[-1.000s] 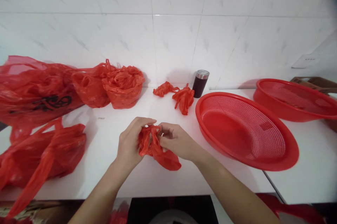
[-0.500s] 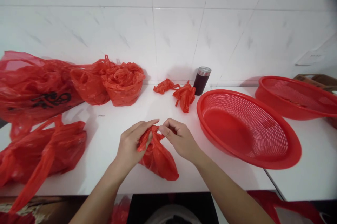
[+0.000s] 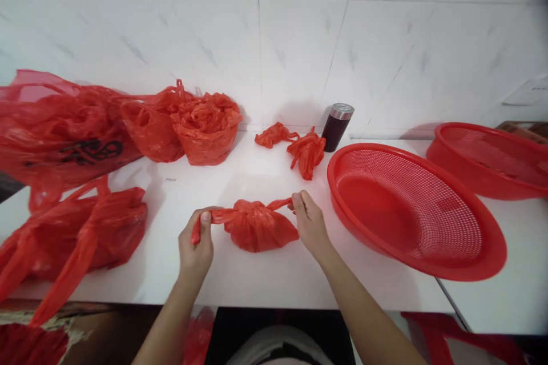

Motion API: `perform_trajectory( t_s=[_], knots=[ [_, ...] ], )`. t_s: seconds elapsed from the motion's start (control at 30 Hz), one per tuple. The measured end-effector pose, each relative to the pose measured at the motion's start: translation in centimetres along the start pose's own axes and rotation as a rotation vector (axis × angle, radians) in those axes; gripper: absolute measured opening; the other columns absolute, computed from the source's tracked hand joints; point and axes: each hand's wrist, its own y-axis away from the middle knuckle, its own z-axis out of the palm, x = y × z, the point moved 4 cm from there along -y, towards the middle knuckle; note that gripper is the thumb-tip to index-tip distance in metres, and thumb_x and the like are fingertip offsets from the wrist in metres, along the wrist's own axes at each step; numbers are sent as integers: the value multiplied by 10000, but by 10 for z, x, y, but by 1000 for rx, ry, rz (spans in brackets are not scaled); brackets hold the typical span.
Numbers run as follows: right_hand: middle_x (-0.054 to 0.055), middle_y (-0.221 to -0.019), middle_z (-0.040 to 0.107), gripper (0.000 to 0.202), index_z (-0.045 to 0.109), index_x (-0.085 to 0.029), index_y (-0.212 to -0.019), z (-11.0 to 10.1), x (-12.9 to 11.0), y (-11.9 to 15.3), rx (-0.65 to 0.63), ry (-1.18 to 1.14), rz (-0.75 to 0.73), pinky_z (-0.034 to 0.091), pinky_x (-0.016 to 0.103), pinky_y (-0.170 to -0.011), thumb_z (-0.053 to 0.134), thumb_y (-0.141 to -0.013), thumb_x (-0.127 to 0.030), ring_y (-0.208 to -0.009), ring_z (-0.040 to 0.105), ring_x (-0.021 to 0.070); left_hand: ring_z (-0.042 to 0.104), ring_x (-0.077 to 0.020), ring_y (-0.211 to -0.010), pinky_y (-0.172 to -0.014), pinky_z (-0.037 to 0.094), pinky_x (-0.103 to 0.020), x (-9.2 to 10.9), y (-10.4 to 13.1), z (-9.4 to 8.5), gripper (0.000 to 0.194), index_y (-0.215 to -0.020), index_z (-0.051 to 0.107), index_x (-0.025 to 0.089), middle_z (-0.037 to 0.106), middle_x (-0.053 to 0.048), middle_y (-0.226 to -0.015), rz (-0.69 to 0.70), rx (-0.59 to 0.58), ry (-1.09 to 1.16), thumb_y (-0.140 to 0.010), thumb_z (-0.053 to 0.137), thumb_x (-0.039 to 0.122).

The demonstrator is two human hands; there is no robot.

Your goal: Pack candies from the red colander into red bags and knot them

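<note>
Head view: left hand [image 3: 196, 244] and right hand [image 3: 310, 220], close together moments ago, now spread, each grip closed on one end of red bag [image 3: 259, 231]. Bag over tabletop [image 3: 257, 288], left of mesh basket [image 3: 377, 217]; neck looks cinched, knot likely tightened.

You had passage over the counter [image 3: 265, 282] this side of the stretched bag [image 3: 260, 232]. A large basket [image 3: 377, 211] near your right hand [image 3: 309, 221] limited rightward room; a handled bag [image 3: 115, 239] obstructed the left, a tumbler [image 3: 336, 129] the rear.
</note>
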Motion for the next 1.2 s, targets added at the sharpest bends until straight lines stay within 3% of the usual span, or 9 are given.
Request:
perform_trajectory(
  t_s=[0.1, 0.2, 0.3, 0.5, 0.6, 0.77, 1.0, 1.2],
  knots=[
    [-21, -762, 517, 310, 400, -223, -803, 25, -3, 0, -36, 261, -56, 338, 242, -619, 303, -996, -445, -680, 482, 144, 610, -188, -1018, -870, 473, -297, 16, -9, 33, 364, -1059, 570, 174, 642, -95, -1138, 67, -64, 34, -995, 286, 392],
    [-24, -749, 545, 260, 430, -223, -858, 42, 7, 1, -93, 464, -87, 303, 236, -581, 296, -1001, -393, -624, 494, 141, 629, -159, -814, -734, 477, -252, 16, -16, 62, 375, -953, 576, 206, 668, -31, -902, 60, -189, -61, -995, 265, 410],
    [-39, -644, 513, 253, 450, -225, -881, 41, 21, -4, -101, 522, -71, 252, 236, -545, 293, -1004, -380, -542, 463, 141, 554, -142, -589, -594, 416, -234, 4, -20, 76, 385, -851, 573, 228, 593, 24, -655, 34, -277, -168, -988, 275, 430],
    [-38, -595, 490, 268, 464, -226, -962, 21, 42, -29, -35, 630, -10, 217, 233, -531, 258, -1022, -386, -540, 468, 148, 574, -180, -634, -592, 361, -260, -25, -36, 80, 344, -978, 607, 248, 651, -16, -722, -33, -334, -417, -970, 296, 394],
    [-38, -580, 487, 243, 484, -225, -968, 22, 53, -40, -31, 700, 28, 195, 237, -523, 292, -1019, -366, -516, 441, 142, 591, -211, -657, -551, 318, -269, -33, -44, 87, 315, -979, 641, 268, 684, -38, -750, -55, -398, -542, -944, 344, 369],
    [-23, -593, 517, 214, 504, -219, -996, 27, 65, -45, -14, 809, 79, 170, 251, -534, 338, -1015, -352, -509, 428, 136, 608, -206, -701, -562, 317, -266, -36, -48, 101, 301, -1026, 649, 301, 718, -32, -837, -26, -472, -683, -862, 424, 187],
    [-9, -634, 553, 197, 476, -205, -1000, 25, 66, -43, 26, 843, 109, 176, 254, -539, 321, -1022, -324, -529, 460, 137, 621, -208, -817, -577, 338, -269, -35, -43, 104, 320, -1089, 618, 283, 709, -42, -966, 29, -441, -770, -861, 430, 162],
    [-16, -618, 527, 167, 439, -180, -1012, 21, 69, -43, 104, 797, 119, 166, 256, -526, 296, -1012, -267, -512, 424, 135, 629, -227, -839, -603, 363, -271, -39, -42, 103, 293, -1115, 587, 215, 687, -98, -908, -23, -378, -828, -912, 376, 196]
  ],
)
